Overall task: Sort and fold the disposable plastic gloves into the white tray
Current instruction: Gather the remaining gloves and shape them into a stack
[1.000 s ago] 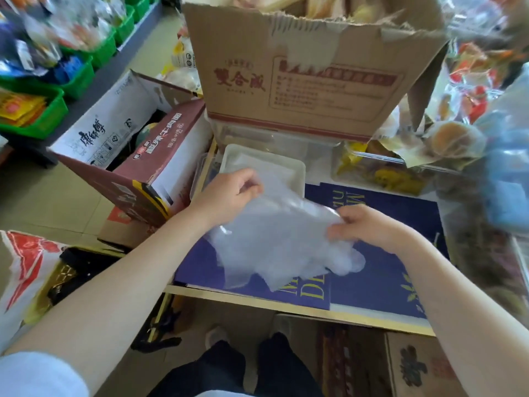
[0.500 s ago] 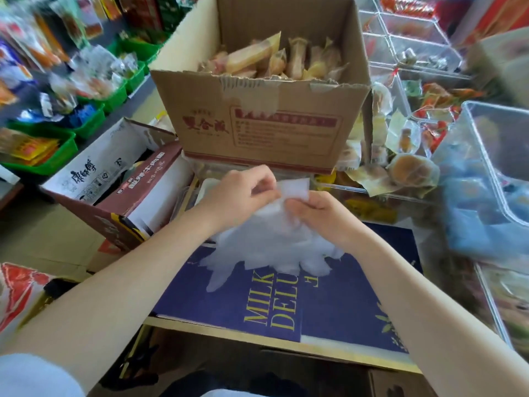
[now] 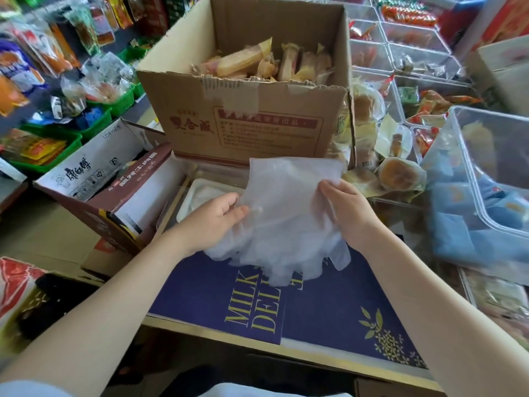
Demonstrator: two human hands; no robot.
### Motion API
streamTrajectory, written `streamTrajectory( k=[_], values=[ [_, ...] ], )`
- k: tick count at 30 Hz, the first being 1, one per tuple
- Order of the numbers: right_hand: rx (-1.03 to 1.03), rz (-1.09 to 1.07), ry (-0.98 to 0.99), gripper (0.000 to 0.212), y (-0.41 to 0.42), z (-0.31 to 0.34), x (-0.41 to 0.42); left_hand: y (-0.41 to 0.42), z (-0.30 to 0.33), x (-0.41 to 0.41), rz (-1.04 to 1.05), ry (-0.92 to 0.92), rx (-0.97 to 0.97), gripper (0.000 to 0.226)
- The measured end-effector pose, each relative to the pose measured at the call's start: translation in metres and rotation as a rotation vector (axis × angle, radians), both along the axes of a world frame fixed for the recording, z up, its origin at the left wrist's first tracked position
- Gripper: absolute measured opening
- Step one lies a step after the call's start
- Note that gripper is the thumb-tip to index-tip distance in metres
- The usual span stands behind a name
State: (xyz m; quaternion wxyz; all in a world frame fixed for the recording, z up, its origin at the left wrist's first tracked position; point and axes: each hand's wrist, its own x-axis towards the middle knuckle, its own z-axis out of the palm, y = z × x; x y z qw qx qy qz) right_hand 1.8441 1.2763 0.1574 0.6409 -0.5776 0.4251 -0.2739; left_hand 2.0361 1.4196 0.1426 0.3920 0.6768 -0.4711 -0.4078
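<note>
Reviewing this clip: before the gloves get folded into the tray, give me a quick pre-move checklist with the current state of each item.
1. Left hand holds the plastic gloves: ok, thumb and fingers pinch the left edge.
2. Right hand holds the gloves: ok, fingers grip the right edge.
3. Gloves lined up flat: not ok, the finger ends hang bunched over the blue box.
4. White tray within reach: ok, just behind the left hand.
5. Room in the tray: cannot tell, hand and gloves cover most of it.
6. Number of gloves held: cannot tell, the layers are see-through.
</note>
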Motion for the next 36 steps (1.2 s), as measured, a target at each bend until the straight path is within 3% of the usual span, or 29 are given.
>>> streamTrajectory(
  k=[3, 7, 10, 14, 16, 19, 23, 26, 27, 29, 31, 33, 35, 36],
  values=[
    [0.056, -0.001, -0.073, 0.029, -0.001, 0.0, -0.012, 0.0, 0.0, -0.002, -0.027, -0.296, 0.051, 0.03],
    [-0.018, 0.101, -0.073, 0.03, 0.002, 0.004, -0.016, -0.01, 0.01, -0.015, -0.006, -0.36, 0.046, 0.027],
    [-0.103, 0.117, 0.0, 0.023, 0.0, 0.004, -0.015, -0.021, 0.013, -0.027, 0.017, -0.243, -0.032, 0.005],
    [-0.052, 0.08, -0.067, 0.019, 0.0, 0.012, -0.025, -0.028, 0.013, -0.031, 0.147, -0.107, -0.158, 0.01],
    [-0.038, 0.212, -0.108, 0.016, 0.001, 0.015, -0.036, -0.03, 0.017, -0.032, 0.162, -0.075, -0.206, 0.009],
    [-0.018, 0.391, -0.009, 0.022, 0.005, 0.016, -0.045, -0.029, 0.024, -0.03, 0.151, 0.043, -0.245, 0.012],
    [-0.069, 0.366, 0.077, 0.005, 0.004, 0.008, -0.042, -0.029, 0.029, -0.023, 0.094, -0.281, -0.211, 0.014],
    [-0.025, 0.324, 0.045, 0.007, 0.002, 0.005, -0.043, -0.028, 0.033, -0.02, 0.123, -0.292, -0.221, 0.011],
    [-0.002, 0.322, 0.03, 0.009, 0.002, 0.005, -0.044, -0.027, 0.033, -0.017, 0.124, -0.271, -0.221, 0.013],
    [0.048, 0.288, -0.009, 0.015, 0.002, 0.006, -0.047, -0.022, 0.034, -0.011, 0.073, -0.067, -0.208, 0.043],
    [0.103, 0.258, -0.062, 0.022, 0.001, 0.006, -0.05, -0.016, 0.035, -0.007, -0.008, 0.175, -0.156, 0.032],
    [0.167, 0.258, -0.111, 0.027, 0.001, 0.007, -0.054, -0.013, 0.038, -0.008, -0.023, 0.151, -0.149, 0.003],
    [0.207, 0.292, -0.156, 0.025, 0.002, 0.006, -0.055, -0.014, 0.036, -0.007, 0.123, 0.067, -0.171, 0.015],
    [0.221, 0.296, -0.182, 0.024, 0.004, 0.007, -0.054, -0.015, 0.035, -0.007, 0.242, 0.113, -0.179, 0.02]
  ],
)
